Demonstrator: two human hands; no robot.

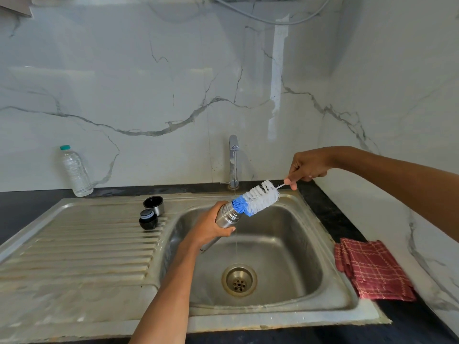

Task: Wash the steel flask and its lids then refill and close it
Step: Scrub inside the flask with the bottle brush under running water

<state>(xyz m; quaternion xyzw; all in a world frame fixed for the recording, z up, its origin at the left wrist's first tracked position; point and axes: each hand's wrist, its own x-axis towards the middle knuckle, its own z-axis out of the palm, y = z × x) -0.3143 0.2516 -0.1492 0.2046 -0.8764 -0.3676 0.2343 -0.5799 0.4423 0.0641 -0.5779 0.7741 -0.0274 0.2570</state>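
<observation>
Fingers of left hand grip one flask, right hand pinches one brush; two lids aside.

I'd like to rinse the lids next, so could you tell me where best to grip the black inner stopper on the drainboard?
Grip the black stopper around its wide lower body, from above: it stands apart from the cup lid, narrower grey end up.

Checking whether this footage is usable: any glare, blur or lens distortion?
Head view: bright vertical glare streak on the marble wall above the tap; wide-angle bending curves the sink edges; flask, brush and both hands are sharp, with no motion blur.
</observation>
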